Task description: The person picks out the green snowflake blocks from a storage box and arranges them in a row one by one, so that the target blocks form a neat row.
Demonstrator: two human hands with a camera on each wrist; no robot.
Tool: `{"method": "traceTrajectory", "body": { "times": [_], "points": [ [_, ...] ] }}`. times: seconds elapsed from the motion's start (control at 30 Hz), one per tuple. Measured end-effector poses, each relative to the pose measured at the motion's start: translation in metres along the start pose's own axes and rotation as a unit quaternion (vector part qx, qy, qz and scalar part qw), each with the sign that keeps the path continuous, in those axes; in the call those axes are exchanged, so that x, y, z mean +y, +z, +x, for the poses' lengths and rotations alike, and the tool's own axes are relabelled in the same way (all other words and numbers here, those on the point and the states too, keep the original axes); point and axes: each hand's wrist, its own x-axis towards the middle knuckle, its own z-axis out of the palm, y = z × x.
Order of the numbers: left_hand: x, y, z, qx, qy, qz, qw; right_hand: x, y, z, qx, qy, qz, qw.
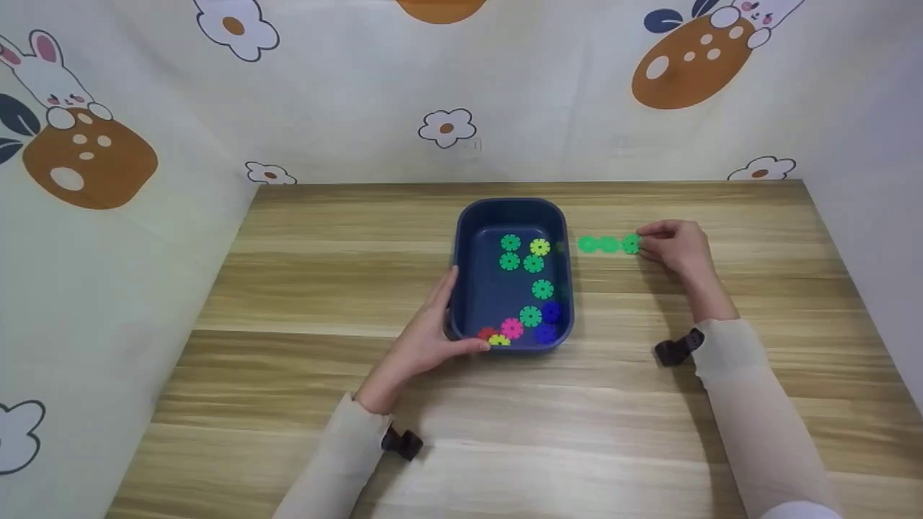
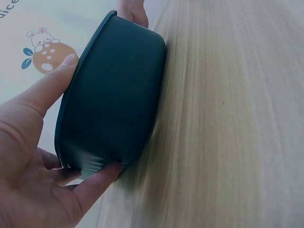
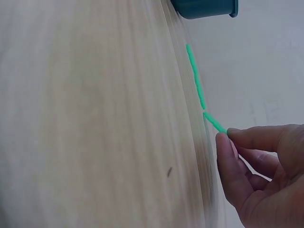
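Observation:
A dark blue plastic bin [image 1: 476, 288] stands on the table with several notched plastic discs inside, mostly green, plus yellow, pink, red and blue ones. My left hand [image 1: 425, 339] grips its near left corner, thumb on the front rim and fingers along the side; the left wrist view shows the thumb [image 2: 59, 78] against the rim. To the right of the bin, my right hand [image 1: 678, 249] pinches a green notched disc [image 3: 216, 123] between thumb and fingertips. That disc is tilted, its low edge at the end of two flat green discs [image 1: 598, 244] in a row.
The wood-grain table [image 1: 324, 288] extends on both sides of the bin. A pale curtain [image 1: 346, 94] printed with rabbits, oranges and flowers rises behind the table's back edge. A small black device [image 1: 678, 351] sits at my right wrist, another [image 1: 402, 442] at my left.

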Motion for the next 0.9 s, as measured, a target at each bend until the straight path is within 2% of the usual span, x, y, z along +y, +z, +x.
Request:
{"method": "traceTrajectory", "body": {
  "times": [0.27,0.67,0.9],
  "points": [
    [-0.001,0.0,0.0,0.0,0.001,0.0,1.0,-0.001,-0.002,-0.002,0.003,0.011,-0.002,0.9999],
    [0.001,-0.001,-0.002,0.001,0.009,-0.004,0.9999,-0.005,-0.006,-0.006,0.025,-0.003,-0.053,0.9983],
    [0.001,-0.001,-0.001,0.001,0.011,0.001,0.9999,-0.013,-0.004,-0.009,0.061,-0.027,-0.007,0.9978]
  ]
}}
